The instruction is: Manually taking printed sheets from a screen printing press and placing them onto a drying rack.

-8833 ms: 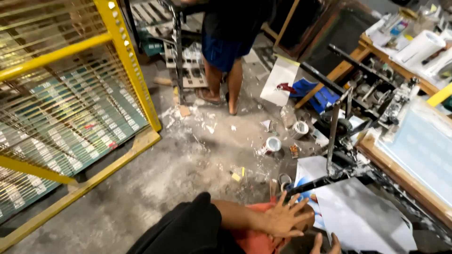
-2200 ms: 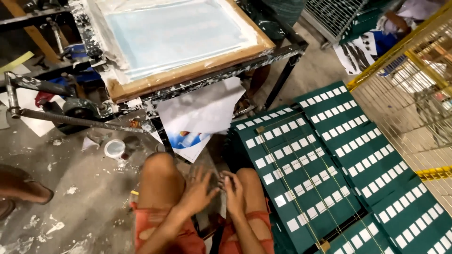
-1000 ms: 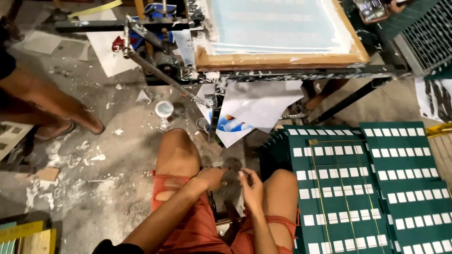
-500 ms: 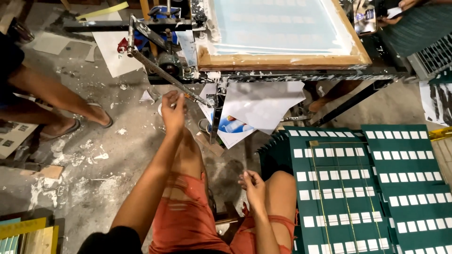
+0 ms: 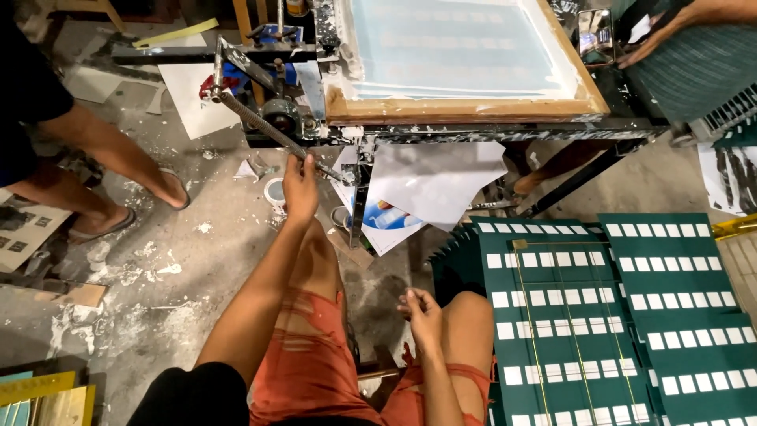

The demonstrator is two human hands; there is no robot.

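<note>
two hands: left hand (image 5: 300, 188) fingers grip the spring rod (image 5: 272, 130); right hand (image 5: 423, 314) fingers loosely curled, empty.

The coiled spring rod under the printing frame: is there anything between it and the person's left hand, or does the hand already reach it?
Nothing visible stands between them. The left hand is raised to the coiled spring rod and touches its lower end. The right hand rests apart, at the right knee.

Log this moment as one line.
left hand: gripping press lever | right hand: resting above knee, holding nothing clear | screen frame: flat on press
</note>
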